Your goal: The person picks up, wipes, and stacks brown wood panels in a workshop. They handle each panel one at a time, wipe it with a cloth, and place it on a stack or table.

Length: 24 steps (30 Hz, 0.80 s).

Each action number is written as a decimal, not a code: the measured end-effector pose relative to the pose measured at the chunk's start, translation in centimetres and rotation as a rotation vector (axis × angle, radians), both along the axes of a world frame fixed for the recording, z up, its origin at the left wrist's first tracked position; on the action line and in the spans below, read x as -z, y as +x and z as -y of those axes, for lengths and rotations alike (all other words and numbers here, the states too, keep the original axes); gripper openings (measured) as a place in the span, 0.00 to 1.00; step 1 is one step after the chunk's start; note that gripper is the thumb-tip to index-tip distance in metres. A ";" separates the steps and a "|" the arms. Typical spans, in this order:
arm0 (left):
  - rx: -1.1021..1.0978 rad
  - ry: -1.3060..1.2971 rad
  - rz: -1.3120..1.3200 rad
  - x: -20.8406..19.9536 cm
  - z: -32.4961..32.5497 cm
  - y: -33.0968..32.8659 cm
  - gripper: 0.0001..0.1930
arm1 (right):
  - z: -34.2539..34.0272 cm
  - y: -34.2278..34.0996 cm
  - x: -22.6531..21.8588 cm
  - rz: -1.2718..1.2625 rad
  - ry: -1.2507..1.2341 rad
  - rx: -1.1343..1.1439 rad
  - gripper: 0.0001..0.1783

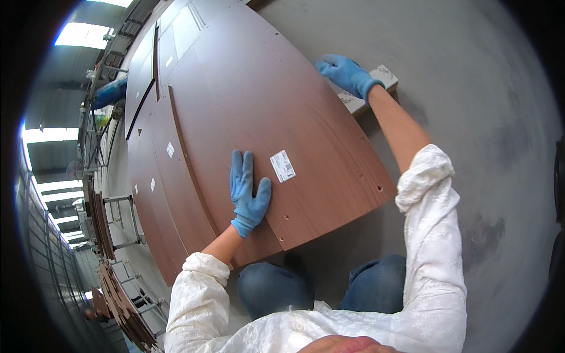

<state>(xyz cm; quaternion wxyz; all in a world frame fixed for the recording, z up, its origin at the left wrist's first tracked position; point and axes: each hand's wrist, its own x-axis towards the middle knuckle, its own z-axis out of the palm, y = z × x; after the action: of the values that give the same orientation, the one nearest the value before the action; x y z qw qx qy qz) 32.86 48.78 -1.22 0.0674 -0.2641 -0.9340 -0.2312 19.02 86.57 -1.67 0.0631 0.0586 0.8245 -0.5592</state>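
Note:
A large brown wood-grain panel (259, 100) lies flat in front of me, with small drilled holes along its near end and a white label (282, 166) on its face. My left hand (249, 194), in a blue glove, rests palm down on it, fingers stretched and thumb apart, just left of the label. Out at the panel's right edge is my right hand (347, 75), also gloved in blue. Its fingers bend in against that edge; their tips and thumb are partly hidden.
More brown panels (158, 194) with white labels lie along the left. White patterned blocks (382, 77) show under the right edge, on the grey floor (500, 147). Metal racks (123, 220) and stacked boards (120, 300) stand far left. My bent knees (275, 288) are close to the near end.

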 end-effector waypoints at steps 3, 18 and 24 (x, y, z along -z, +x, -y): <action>-0.016 -0.004 0.010 -0.4 -0.1 -0.1 0.38 | 2.7 -6.2 1.5 0.018 -0.055 0.089 0.30; -0.054 0.016 0.089 -0.7 0.0 -0.3 0.42 | 5.4 -11.0 1.4 0.024 0.208 0.146 0.27; -0.043 0.013 0.067 -0.8 -0.1 -0.3 0.41 | 5.6 -10.8 0.4 0.026 0.277 0.109 0.26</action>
<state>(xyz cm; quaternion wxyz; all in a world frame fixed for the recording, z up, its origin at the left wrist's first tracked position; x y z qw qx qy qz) 32.52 48.89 -0.44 0.0427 -0.2354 -0.9396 -0.2447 8.23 81.01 -2.06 0.0348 0.1187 0.8886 -0.4418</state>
